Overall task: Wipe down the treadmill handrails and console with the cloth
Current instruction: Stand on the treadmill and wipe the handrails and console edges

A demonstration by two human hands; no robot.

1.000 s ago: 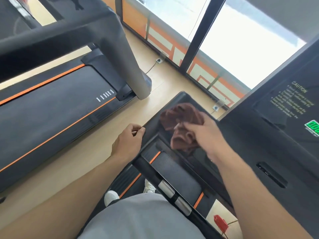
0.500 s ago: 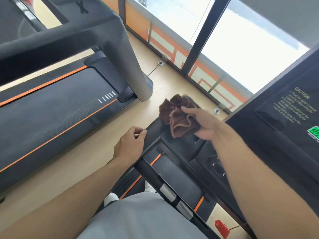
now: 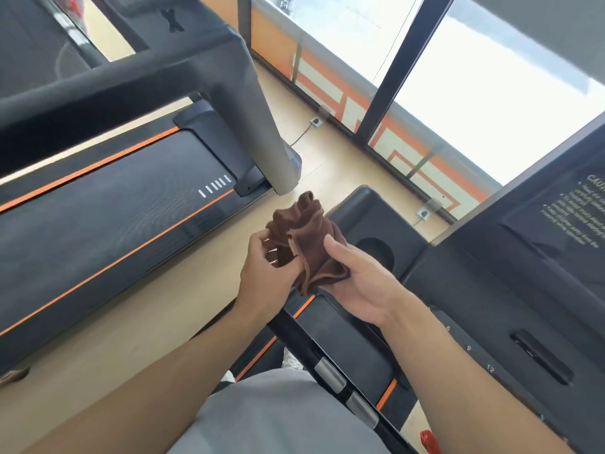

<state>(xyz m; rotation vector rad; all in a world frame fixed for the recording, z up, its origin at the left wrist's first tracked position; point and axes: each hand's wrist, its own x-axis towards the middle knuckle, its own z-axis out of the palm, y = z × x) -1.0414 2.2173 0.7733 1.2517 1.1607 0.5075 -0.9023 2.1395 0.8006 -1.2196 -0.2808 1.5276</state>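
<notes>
Both hands meet in the middle of the frame, around the brown cloth (image 3: 306, 239). The left hand (image 3: 266, 273) has its fingers curled into the folds on the left side of it; the right hand (image 3: 358, 283) carries the bundle on its palm, with the thumb pressing on top. So both hands are gripping the cloth, and it hangs in the air, touching no part of the machine.

The cloth looks soft and light — it is crumpled, with loose hems hanging down. I think it will take any shape and will not slip much. For wiping, it seems better to fold it into a flat pad and hold it under the palm, not by one corner.

Just to the right of the hands is the black console tray (image 3: 386, 221) with its round cup holder (image 3: 376, 253). Below the hands, the handrail (image 3: 330, 371) with two silver sensor plates runs toward the lower right. A neighbouring treadmill (image 3: 98, 217) fills the left side — not the one to clean, I suppose.
</notes>
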